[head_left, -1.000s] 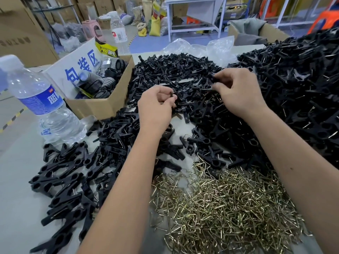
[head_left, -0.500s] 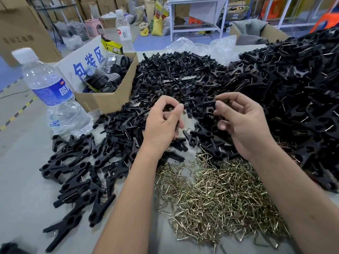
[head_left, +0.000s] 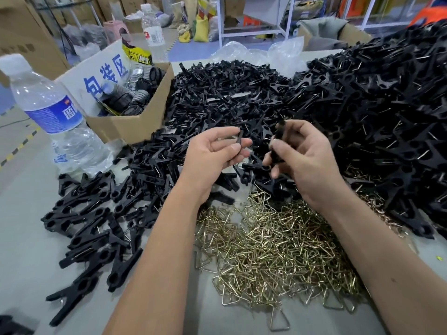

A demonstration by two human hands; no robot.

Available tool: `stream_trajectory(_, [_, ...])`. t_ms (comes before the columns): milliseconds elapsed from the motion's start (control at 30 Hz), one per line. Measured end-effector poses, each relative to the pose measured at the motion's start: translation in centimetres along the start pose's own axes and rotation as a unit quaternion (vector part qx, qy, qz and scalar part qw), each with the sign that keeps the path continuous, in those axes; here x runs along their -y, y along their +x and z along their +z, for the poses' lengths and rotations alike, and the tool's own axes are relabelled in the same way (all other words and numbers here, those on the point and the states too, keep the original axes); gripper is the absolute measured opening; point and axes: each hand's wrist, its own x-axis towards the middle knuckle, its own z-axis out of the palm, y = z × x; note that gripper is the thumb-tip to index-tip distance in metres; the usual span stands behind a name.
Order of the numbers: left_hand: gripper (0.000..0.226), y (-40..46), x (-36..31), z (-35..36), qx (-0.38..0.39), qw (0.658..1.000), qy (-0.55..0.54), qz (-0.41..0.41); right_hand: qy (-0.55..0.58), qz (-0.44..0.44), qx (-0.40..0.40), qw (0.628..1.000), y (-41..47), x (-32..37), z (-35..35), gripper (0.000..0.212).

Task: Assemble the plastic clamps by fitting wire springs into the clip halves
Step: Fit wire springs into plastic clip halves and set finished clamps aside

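Holding one black clip half each, the person has both hands raised over the desk (head_left: 21, 250). The left hand (head_left: 212, 155) pinches a half (head_left: 239, 137) between thumb and fingertips; the right hand (head_left: 304, 160) curls its fingers round another half (head_left: 278, 141). The two halves are apart, and neither hand shows a spring, so this clamp looks barely begun: the halves have yet to be mated and a spring fitted.

As a judgement of progress, a good deal is done and much remains. Clamps (head_left: 79, 228) that look assembled lie spread at the left of the desk, and a far bigger heap (head_left: 391, 112) at the right, with wire glinting in it, seems to be finished ones too. A pile of loose halves (head_left: 225, 93) lies beyond the hands, and a wide bed of brass-coloured springs (head_left: 278, 250) lies just below them, so stock for many more is left.

The desk is pale grey and smooth. On it at the left stand a water bottle (head_left: 50, 110) and an open carton (head_left: 130, 112) with dark ribbed parts inside; a second bottle (head_left: 152, 32) stands behind the carton. Crumpled clear plastic (head_left: 242, 52) lies at the far edge. The room beyond looks like a warehouse: stacked cartons, sacks, a white metal frame and a blue floor.
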Motion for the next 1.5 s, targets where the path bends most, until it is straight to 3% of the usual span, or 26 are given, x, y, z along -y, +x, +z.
stream_trajectory(100, [0.02, 0.0, 0.1, 0.0, -0.001, 1.0, -0.01, -0.018, -0.127, -0.057, 0.024, 0.99, 0.0, -0.5, 0.0, 0.017])
stream_trajectory(267, [0.011, -0.2, 0.1, 0.2, -0.003, 0.998, 0.055, -0.023, -0.23, -0.095, 0.048, 0.967, -0.4, -0.5, -0.1, 0.019])
stream_trajectory(767, [0.01, -0.5, -0.1, 0.1, 0.018, 0.994, 0.102, -0.023, -0.274, -0.101, 0.026, 0.956, -0.7, -0.1, 0.4, 0.017])
stream_trajectory(900, [0.035, -0.6, -0.3, -0.5, 0.088, 0.982, 0.166, 0.007, -0.294, -0.102, -0.006, 0.95, -0.6, -0.4, 0.3, 0.017])
stream_trajectory(1033, [0.039, -0.4, -0.2, -0.1, 0.059, 0.975, 0.207, 0.054, -0.293, -0.101, -0.024, 0.95, -0.5, -0.5, 0.2, 0.018])
stream_trajectory(1167, [0.034, -0.2, -0.1, -0.7, 0.013, 0.976, 0.203, 0.073, -0.307, -0.099, 0.0, 0.947, -0.5, 0.3, 0.2, 0.027])
stream_trajectory(1233, [0.033, 0.1, 0.1, -1.4, -0.038, 0.978, 0.193, 0.073, -0.36, -0.104, 0.058, 0.925, -0.6, 1.0, 0.0, 0.027])
stream_trajectory(1367, [0.032, 0.7, 0.4, -2.3, -0.097, 0.975, 0.177, 0.089, -0.533, -0.056, 0.224, 0.814, -0.7, 1.6, 0.6, 0.026])
stream_trajectory(1500, [0.032, 0.7, 0.4, -2.3, -0.1, 0.975, 0.176, 0.092, -0.496, -0.078, 0.221, 0.836, -0.9, 1.8, 1.3, 0.012])
